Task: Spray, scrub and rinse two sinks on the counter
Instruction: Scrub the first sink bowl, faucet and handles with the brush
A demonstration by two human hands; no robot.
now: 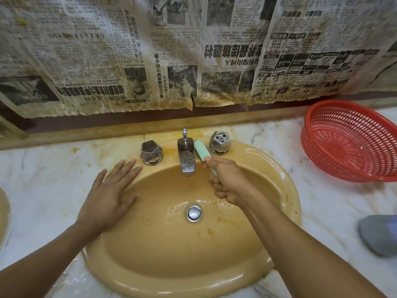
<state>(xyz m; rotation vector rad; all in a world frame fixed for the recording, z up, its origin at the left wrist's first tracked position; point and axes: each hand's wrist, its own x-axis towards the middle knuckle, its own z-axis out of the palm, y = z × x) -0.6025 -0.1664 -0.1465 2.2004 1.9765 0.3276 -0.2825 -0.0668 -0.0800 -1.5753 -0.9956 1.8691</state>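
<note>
Both hands work: left hand (111, 188) flat on the sink (285, 190) rim, right hand (227, 179) gripping a green brush (203, 150).

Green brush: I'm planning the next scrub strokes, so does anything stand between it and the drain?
Nothing visible does. The green brush, gripped in the right hand, is beside the faucet spout; the bowl from there down to the drain holds only shallow water. The left hand rests flat on the left rim, off that path.

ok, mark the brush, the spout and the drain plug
brush (202, 150), head view, on its green head.
spout (186, 157), head view, on its spotted top face.
drain plug (194, 212), head view, on its centre.
</note>
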